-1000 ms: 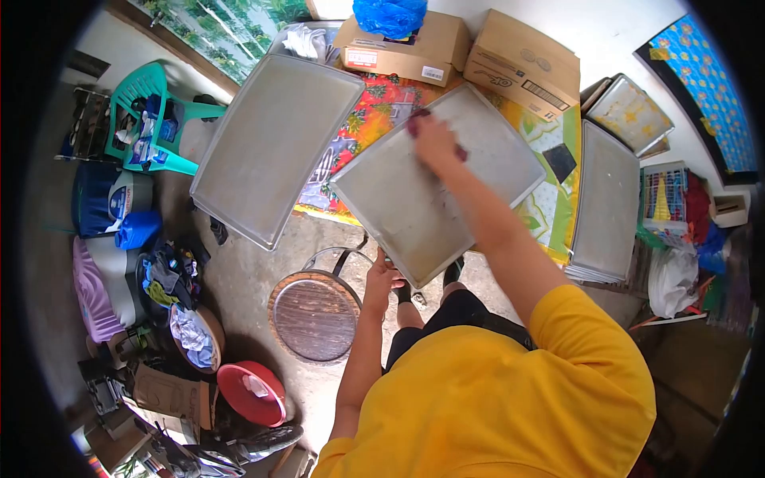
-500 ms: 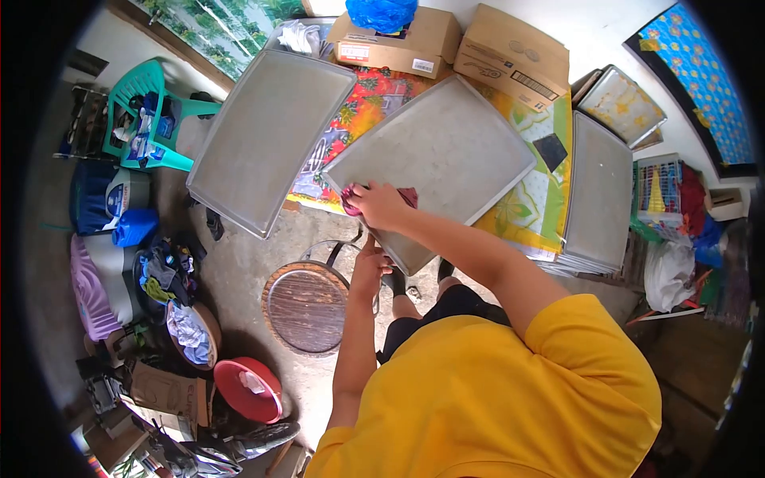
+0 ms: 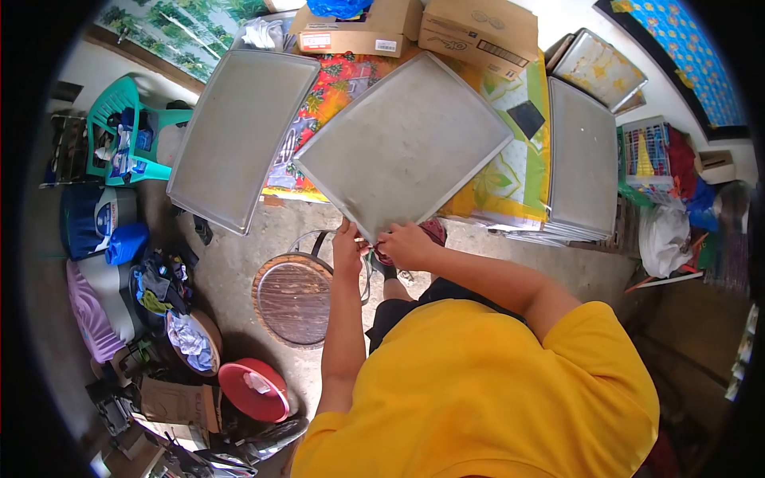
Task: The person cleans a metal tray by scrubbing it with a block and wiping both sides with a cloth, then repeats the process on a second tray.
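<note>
A large grey metal tray (image 3: 406, 135) lies tilted cornerwise over the patterned table, its near corner reaching past the table edge. At the tray's near-left edge, my left hand (image 3: 349, 245) grips the rim with its fingers bent round it. My right hand (image 3: 405, 245) is at the near corner, closed on a dark red cloth (image 3: 433, 231) that shows on both sides of the fingers. The cloth touches the tray's edge there.
Another grey tray (image 3: 239, 135) lies at the left. Stacked trays (image 3: 583, 159) stand at the right. Cardboard boxes (image 3: 478, 36) sit at the back of the table (image 3: 510, 183). A round wooden stool (image 3: 293, 301), red basin (image 3: 253, 390) and green chair (image 3: 127, 131) are to the left.
My right hand and the cloth have moved from the tray's left edge to its near corner. My left hand has shifted slightly up and left. The view has shifted too.
</note>
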